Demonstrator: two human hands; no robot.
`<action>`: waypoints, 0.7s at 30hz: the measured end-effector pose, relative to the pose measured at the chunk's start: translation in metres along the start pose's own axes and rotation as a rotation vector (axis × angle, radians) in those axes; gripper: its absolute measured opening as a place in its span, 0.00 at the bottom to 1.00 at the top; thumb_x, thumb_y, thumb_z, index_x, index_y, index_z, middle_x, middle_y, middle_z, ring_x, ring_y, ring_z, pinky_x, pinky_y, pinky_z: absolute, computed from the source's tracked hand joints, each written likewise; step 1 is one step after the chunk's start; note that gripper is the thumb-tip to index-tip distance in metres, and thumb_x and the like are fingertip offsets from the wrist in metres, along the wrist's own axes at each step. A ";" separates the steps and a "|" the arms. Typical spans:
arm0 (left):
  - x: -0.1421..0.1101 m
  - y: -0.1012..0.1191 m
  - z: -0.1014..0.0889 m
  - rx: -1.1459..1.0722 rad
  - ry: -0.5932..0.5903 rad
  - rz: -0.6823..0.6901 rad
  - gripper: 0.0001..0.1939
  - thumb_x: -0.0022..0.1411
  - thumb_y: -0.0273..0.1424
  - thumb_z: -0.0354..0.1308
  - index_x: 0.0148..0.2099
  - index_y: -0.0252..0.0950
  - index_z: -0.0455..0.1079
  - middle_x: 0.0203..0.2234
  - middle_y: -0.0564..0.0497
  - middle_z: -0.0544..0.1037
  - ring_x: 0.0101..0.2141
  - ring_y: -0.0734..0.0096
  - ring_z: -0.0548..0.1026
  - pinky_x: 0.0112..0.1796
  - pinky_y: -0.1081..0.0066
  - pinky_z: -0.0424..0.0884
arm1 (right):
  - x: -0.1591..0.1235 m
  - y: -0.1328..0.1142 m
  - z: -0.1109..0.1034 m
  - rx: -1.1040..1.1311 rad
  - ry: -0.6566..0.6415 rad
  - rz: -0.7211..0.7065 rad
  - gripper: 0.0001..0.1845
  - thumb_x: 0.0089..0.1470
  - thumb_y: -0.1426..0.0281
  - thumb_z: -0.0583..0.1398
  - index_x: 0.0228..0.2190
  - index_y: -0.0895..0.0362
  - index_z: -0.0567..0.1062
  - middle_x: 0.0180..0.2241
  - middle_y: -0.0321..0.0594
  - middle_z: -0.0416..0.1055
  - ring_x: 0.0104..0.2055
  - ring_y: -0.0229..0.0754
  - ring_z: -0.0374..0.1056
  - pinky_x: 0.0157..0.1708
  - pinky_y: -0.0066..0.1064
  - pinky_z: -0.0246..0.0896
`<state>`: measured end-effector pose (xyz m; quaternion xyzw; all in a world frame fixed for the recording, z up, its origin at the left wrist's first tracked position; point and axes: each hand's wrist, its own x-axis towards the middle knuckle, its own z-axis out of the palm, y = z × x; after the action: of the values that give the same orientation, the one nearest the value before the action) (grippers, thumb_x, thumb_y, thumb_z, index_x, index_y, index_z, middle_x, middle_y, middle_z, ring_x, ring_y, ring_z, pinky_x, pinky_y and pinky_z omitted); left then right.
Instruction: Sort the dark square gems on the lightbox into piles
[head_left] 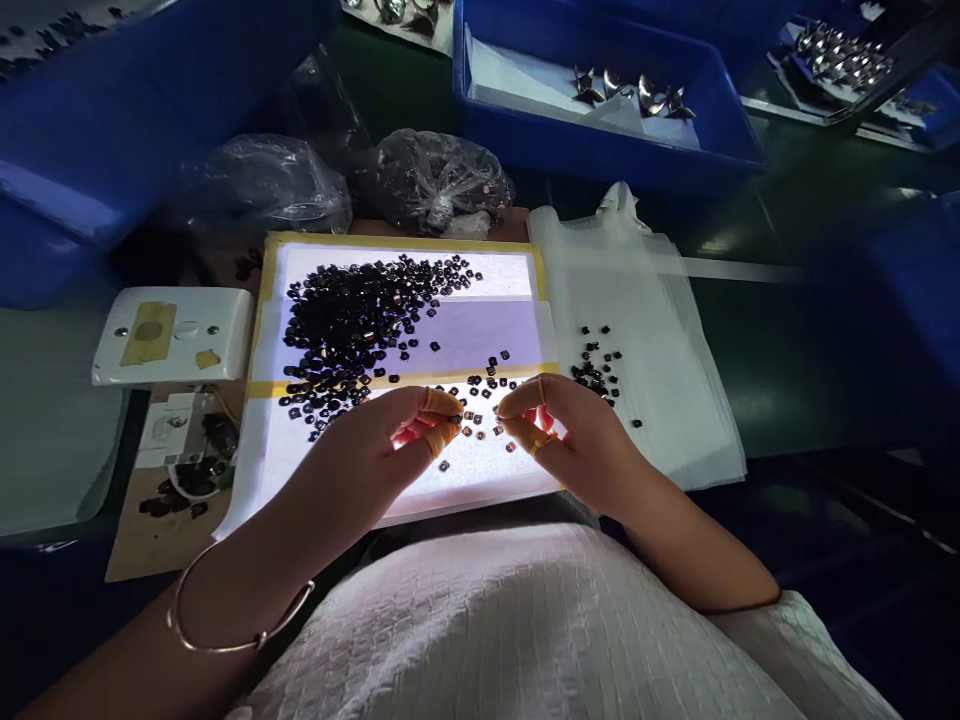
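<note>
My left hand (397, 430) hovers over the lit panel (495, 330), thumb and forefinger pinched on a small dark piece (455, 420). Opposite it, my right hand (574, 430) pinches another small dark piece (499, 413) at its fingertips. Yellow finger covers wrap the thumbs and forefingers of both. Between and around the fingertips lie several loose small black square pieces (477, 419). A large heap of the same pieces (337, 320) spreads over the upper left of the panel. A smaller group (595, 375) rests on white sheets (652, 300) to the right.
A white switch plate (172, 335) with tape sits left of the panel. Behind stand knotted clear plastic bags (442, 180) and a blue bin (600, 150) holding shiny metal parts (649, 97). Another blue bin (135, 130) looms at the upper left.
</note>
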<state>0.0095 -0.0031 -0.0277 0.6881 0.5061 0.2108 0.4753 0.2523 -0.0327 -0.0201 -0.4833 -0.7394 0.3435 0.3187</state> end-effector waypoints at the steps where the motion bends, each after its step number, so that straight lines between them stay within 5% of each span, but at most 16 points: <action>1: -0.004 -0.005 -0.003 0.070 -0.009 0.025 0.11 0.66 0.41 0.58 0.47 0.45 0.78 0.39 0.49 0.85 0.38 0.59 0.83 0.34 0.63 0.81 | -0.002 0.001 -0.005 -0.021 -0.046 0.039 0.07 0.64 0.76 0.57 0.39 0.52 0.72 0.40 0.39 0.79 0.42 0.41 0.75 0.40 0.35 0.70; 7: -0.025 -0.029 -0.007 0.455 0.043 0.274 0.13 0.72 0.39 0.50 0.40 0.43 0.74 0.33 0.47 0.81 0.35 0.55 0.79 0.33 0.58 0.76 | -0.016 0.008 -0.014 -0.185 -0.286 0.065 0.13 0.57 0.85 0.54 0.33 0.55 0.70 0.35 0.37 0.76 0.37 0.40 0.69 0.37 0.33 0.63; 16: -0.021 -0.031 0.003 0.625 0.102 0.469 0.12 0.72 0.29 0.48 0.45 0.37 0.73 0.34 0.43 0.78 0.36 0.53 0.77 0.36 0.55 0.77 | -0.008 0.020 -0.008 -0.271 -0.049 0.039 0.16 0.59 0.84 0.53 0.41 0.57 0.75 0.38 0.43 0.72 0.39 0.41 0.69 0.36 0.33 0.65; 21: -0.015 -0.022 0.010 0.583 -0.006 0.543 0.12 0.70 0.24 0.48 0.46 0.35 0.73 0.34 0.45 0.79 0.35 0.59 0.77 0.34 0.59 0.77 | -0.001 0.011 -0.001 -0.307 -0.216 0.030 0.16 0.56 0.86 0.56 0.40 0.59 0.77 0.36 0.42 0.73 0.38 0.42 0.69 0.36 0.33 0.66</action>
<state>0.0000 -0.0201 -0.0484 0.9037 0.3427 0.1742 0.1886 0.2590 -0.0299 -0.0285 -0.4976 -0.8059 0.2812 0.1546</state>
